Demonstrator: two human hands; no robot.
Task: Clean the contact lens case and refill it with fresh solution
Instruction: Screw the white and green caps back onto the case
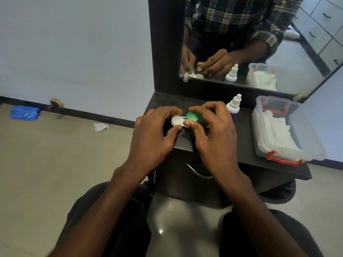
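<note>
Place: home dressing corner | Evidence: black vanity table (246,138) under wall mirror (278,52) | drawer units (323,25) reflected | tiled floor (55,154)

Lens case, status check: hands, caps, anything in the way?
Both hands on the lens case: left hand at the white cap, right hand gripping the green cap. Both caps on. Solution bottle upright just behind, nothing blocking.
</note>
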